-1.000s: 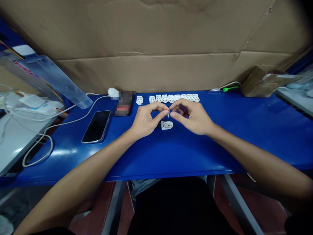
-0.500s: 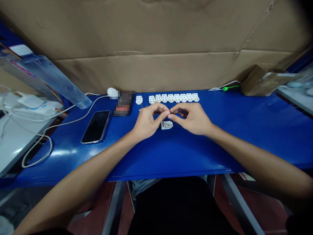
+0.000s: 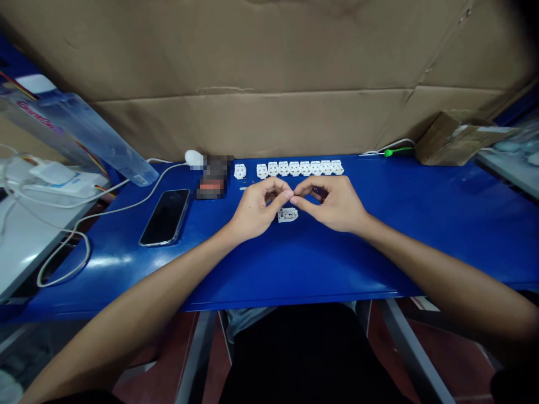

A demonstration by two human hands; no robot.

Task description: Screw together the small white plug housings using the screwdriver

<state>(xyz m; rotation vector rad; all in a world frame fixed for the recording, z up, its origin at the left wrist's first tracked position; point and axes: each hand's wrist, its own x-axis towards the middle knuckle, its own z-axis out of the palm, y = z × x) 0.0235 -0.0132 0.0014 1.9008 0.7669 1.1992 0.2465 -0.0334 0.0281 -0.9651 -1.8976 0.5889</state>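
My left hand (image 3: 258,209) is closed in a pinch, thumb against forefinger. Its fingertips meet those of my right hand (image 3: 332,203), also pinching. Whatever lies between the fingertips is too small to make out. Within the curled fingers of my right hand shows a dark, purplish object (image 3: 320,192), mostly hidden. Just below the fingertips, a white plastic housing (image 3: 288,215) lies on the blue table (image 3: 286,269), its inner cavity facing up. Farther back stand several similar white plastic pieces (image 3: 293,168) in a row, with one white piece (image 3: 240,171) apart on the left.
A phone (image 3: 165,217) lies at left, beside a white cable (image 3: 122,210). A blurred dark item (image 3: 214,177) sits behind it. Small loose bits (image 3: 244,186) lie near my left hand. At the back right are a cardboard box (image 3: 448,137) and a green-tipped item (image 3: 391,151).
Both hands keep nearly the same place, fingertips together. The dark object in my right hand shows slightly less and has shifted a little to the right.
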